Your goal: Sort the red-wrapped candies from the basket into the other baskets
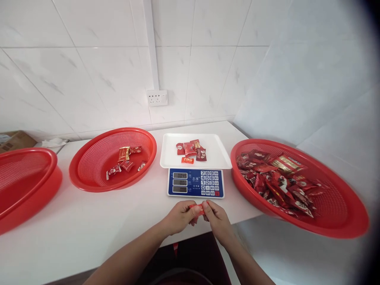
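Observation:
Just in front of the scale, my left hand [181, 217] and my right hand [216, 218] pinch a small red candy packet [200, 209] between them, one at each end. The fingers partly cover it. Beyond them stands the digital scale [196, 183], with a blue keypad panel and three grey displays. Its white tray [169, 152] carries several red wrapped candies [190, 149], with a small orange-red candy [187, 160] lying nearest me.
At right, a red basket [350, 213] holds a heap of red packets [276, 178]. Left of the scale, another red basket [89, 158] holds several packets [127, 165]. A third red basket [35, 190] stands far left, near a cardboard box [19, 141]. A socket [157, 97] is on the wall.

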`<move>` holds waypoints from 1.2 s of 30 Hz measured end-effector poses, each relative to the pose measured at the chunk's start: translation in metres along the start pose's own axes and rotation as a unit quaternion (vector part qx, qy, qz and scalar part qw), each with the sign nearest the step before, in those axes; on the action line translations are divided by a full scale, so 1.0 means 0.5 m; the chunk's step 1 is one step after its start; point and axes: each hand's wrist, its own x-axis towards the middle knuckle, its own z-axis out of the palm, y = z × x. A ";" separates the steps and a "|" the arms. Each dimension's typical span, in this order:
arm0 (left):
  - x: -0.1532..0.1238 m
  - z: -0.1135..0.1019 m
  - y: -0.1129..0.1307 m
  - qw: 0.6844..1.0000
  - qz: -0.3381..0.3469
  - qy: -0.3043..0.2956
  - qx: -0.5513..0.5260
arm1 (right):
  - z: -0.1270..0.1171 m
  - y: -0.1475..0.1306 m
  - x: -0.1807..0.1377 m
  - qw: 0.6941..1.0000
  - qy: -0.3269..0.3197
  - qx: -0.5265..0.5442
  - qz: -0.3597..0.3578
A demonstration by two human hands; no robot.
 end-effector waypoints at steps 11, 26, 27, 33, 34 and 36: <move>0.006 -0.020 -0.060 0.999 0.011 0.029 -0.024 | -0.047 -0.074 0.135 0.952 0.074 0.291 0.054; 0.004 -0.020 -0.061 0.999 0.020 0.007 0.032 | -0.025 0.003 0.073 0.985 -0.132 0.073 0.086; 0.005 -0.019 -0.061 0.999 0.021 0.004 0.048 | -0.021 0.020 0.059 0.985 -0.141 0.047 0.086; 0.005 -0.015 -0.059 0.993 0.025 0.010 0.113 | 0.005 0.074 0.019 0.992 -0.099 -0.078 0.006; 0.005 -0.015 -0.058 0.993 0.026 0.011 0.118 | 0.008 0.075 0.018 0.992 -0.089 -0.088 0.000; 0.004 -0.014 -0.055 0.992 0.029 0.013 0.125 | 0.013 0.076 0.017 0.992 -0.078 -0.099 -0.009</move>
